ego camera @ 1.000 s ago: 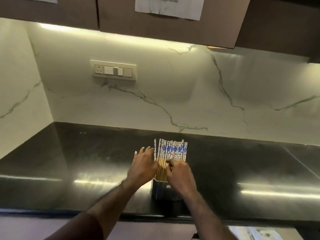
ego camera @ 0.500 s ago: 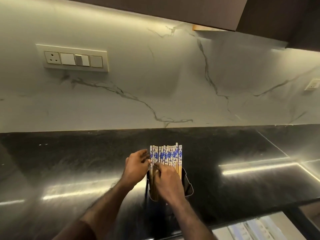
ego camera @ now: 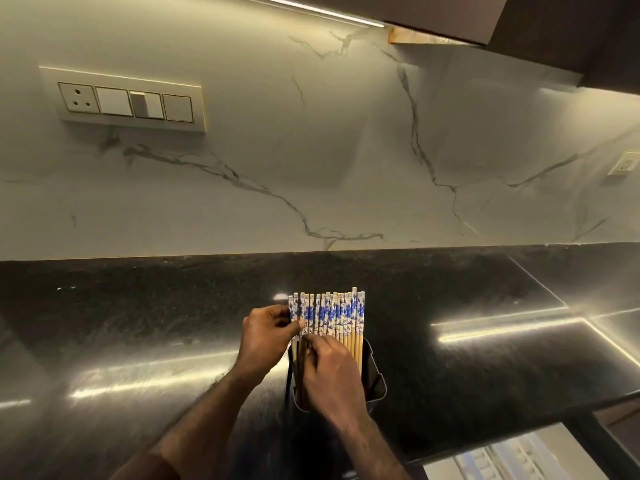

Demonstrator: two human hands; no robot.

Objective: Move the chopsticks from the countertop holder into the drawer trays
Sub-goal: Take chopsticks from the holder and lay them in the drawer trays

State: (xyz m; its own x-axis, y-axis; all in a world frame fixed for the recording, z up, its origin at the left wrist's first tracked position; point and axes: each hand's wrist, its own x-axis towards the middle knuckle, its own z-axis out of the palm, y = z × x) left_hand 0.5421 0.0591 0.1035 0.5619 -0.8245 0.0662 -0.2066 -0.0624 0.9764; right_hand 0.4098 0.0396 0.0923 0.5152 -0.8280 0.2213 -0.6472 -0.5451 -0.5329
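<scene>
Several bamboo chopsticks (ego camera: 341,317) with blue-and-white patterned tops stand upright in a dark holder (ego camera: 375,382) on the black countertop (ego camera: 138,323). My left hand (ego camera: 266,336) pinches the leftmost chopsticks near their patterned tops. My right hand (ego camera: 332,368) grips the bundle lower down, in front of the holder, and hides much of it. At the bottom right, below the counter edge, a pale strip of the open drawer with its trays (ego camera: 512,459) shows.
A white marble backsplash (ego camera: 311,150) rises behind the counter, with a switch-and-socket panel (ego camera: 124,100) at the upper left and a small socket (ego camera: 623,164) at the right. Dark wall cabinets (ego camera: 554,26) hang overhead.
The camera has tilted down and moved closer. My left hand's thumb and fingers have closed onto the leftmost chopsticks; my right hand stays on the bundle at the holder.
</scene>
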